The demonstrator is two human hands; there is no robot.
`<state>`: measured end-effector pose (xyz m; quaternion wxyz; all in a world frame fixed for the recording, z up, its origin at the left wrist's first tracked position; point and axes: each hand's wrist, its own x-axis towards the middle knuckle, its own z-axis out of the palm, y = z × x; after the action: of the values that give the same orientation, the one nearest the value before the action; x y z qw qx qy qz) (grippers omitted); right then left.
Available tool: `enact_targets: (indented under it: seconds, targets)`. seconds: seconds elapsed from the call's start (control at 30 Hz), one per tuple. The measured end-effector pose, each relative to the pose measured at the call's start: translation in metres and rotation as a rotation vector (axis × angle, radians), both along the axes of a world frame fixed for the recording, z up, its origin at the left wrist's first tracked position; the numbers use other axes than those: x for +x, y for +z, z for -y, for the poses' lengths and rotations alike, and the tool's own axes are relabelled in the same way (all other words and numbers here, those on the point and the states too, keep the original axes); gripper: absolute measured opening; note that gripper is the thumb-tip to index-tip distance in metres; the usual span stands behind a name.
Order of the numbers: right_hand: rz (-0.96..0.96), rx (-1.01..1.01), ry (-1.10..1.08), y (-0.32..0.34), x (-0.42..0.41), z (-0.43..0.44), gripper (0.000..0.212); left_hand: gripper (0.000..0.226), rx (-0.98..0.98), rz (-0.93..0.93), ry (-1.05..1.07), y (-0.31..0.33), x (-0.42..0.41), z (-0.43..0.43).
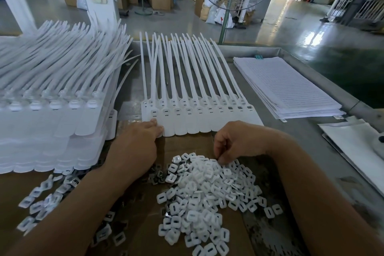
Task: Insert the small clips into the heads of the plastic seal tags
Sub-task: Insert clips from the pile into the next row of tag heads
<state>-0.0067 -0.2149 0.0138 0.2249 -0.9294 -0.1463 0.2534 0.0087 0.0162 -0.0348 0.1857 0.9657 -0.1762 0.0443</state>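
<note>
Far left: tall stack of finished tags (52,122), straps fanning away. Left hand (137,141) lies with fingers straight and together, tips pressing the leftmost flag of the row of seal tags (197,114) laid flat at centre, heads side by side. Nearer, a pile of clips (207,197) on cardboard (187,145). Right hand (239,141) has fingers curled, tips in the pile's top; whether a clip is pinched cannot be told. Right: stacked lined sheets (286,87)

A grey metal bench (295,131) carries a brown cardboard sheet (185,145), white plastic seal tags (197,118) and a stack of lined white paper (284,83).
</note>
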Motion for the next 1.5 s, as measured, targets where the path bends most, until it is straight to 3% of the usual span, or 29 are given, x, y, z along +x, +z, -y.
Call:
enact_targets:
  seconds: [0.13,0.27,0.47,0.7,0.8,1.27,1.5]
  targets:
    - [0.012,-0.004,0.003,0.002,-0.001,0.001,0.014,0.048,0.003,0.009,0.001,-0.001,0.0,-0.001]
    - [0.009,0.16,-0.125,0.002,0.0,0.005,0.011,0.048,0.003,0.002,0.008,-0.001,0.0,0.0]
    - [0.283,0.255,-0.32,0.002,0.007,0.019,0.012,0.048,-0.005,0.002,0.007,-0.002,0.0,-0.001]
    - [0.432,0.497,-0.683,-0.007,0.021,0.031,0.015,0.047,-0.033,0.06,-0.001,-0.004,-0.001,-0.001]
    - [0.493,0.448,-0.754,-0.011,0.031,0.034,0.005,0.049,-0.018,0.062,-0.004,-0.005,-0.001,-0.001]
    - [0.458,0.256,-0.675,-0.031,0.06,0.04,0.026,0.047,-0.015,0.091,-0.017,-0.009,0.002,-0.001]
    - [0.457,0.232,-0.685,-0.03,0.062,0.038,0.011,0.047,-0.002,0.069,-0.015,-0.009,0.003,-0.002]
